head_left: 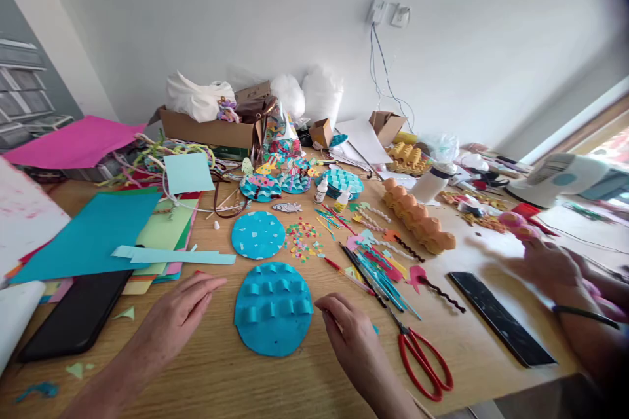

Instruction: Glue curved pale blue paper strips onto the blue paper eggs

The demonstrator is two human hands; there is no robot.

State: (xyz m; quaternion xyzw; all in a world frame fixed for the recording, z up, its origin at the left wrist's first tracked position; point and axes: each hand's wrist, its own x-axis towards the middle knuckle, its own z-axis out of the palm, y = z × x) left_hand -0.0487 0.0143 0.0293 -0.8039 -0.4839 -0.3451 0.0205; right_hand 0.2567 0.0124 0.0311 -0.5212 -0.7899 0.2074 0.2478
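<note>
A blue paper disc [273,335] lies flat on the table between my hands, with rows of small curled blue paper loops on its upper half. My left hand [184,308] is to its left, fingers stretched out, with nothing visible in it. Close to the disc's right edge is my right hand [348,330], its fingers loosely bent and apart from the thumb; I see no object in it. Just beyond lies a second blue disc [258,236] dotted with pale paper bits. Beside that are scattered colourful confetti pieces [302,240].
Red-handled scissors [425,363] and a dark phone [501,319] lie to the right. Blue paper sheets [88,236], pale blue strips [177,255] and a black phone [73,314] are on the left. An orange egg carton [417,216] stands farther back. Another person's hand [545,268] works at right.
</note>
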